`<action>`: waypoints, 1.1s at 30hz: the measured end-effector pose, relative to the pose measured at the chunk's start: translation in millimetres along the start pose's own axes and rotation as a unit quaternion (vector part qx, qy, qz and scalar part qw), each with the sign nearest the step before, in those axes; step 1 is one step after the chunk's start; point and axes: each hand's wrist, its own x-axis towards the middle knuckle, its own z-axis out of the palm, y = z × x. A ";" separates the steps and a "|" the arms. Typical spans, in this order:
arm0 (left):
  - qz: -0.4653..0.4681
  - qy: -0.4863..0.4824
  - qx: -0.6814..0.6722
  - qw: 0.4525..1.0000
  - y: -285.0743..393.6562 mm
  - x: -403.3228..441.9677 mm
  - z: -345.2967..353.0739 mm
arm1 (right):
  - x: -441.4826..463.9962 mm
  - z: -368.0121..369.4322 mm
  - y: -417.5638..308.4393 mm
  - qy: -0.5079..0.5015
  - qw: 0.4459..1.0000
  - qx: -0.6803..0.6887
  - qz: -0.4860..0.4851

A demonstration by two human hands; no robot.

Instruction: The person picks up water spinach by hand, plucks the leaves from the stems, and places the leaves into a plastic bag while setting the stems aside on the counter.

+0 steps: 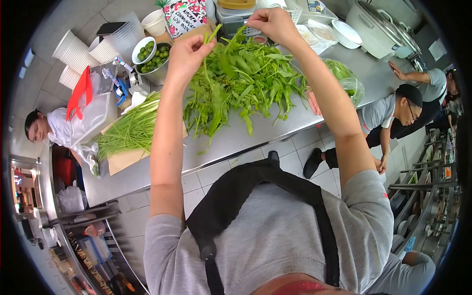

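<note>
A big heap of leafy greens (250,73), with long narrow leaves and thin stems, lies on the steel table. Above its left side, my left hand (191,53) pinches a green stem whose leafy part hangs down over the heap. My right hand (276,23) is raised at the far side of the pile, thumb and finger pressed together at the tip of a leafy green sprig. To the left, a bundle of long thin green stalks (130,129) rests on brown paper.
Bowls of small green citrus (156,58), stacked paper cups (73,51) and a log book (184,18) stand at the back left. A bagged green vegetable (346,81) lies right of the heap, near a large lidded container (376,29). Other people stand around the table.
</note>
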 end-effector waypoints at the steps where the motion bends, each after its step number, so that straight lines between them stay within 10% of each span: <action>1: 0.013 -0.010 -0.028 0.999 -1.8 7.8 5.6 | -2.2 -2.5 -12.3 -0.001 1.000 0.000 -0.001; 8: 0.039 -0.007 -0.127 0.991 -1.2 32.1 29.5 | -8.3 -4.9 -62.1 -0.033 0.999 0.038 0.009; 14: -0.003 -0.070 -0.229 0.971 -11.3 35.5 26.1 | 0.0 9.5 -31.8 0.008 0.985 0.006 -0.172; 19: -0.004 -0.094 -0.001 0.996 -9.6 19.6 14.0 | 6.7 14.2 2.4 0.070 0.927 -0.251 -0.268; 28: -0.055 -0.023 -0.139 0.988 -28.8 9.2 -17.3 | -60.7 42.4 83.1 -0.244 0.866 -0.422 -0.114; 33: -0.060 -0.058 -0.242 0.967 -25.9 7.6 -19.9 | -58.2 29.4 81.8 -0.207 0.894 -0.395 -0.053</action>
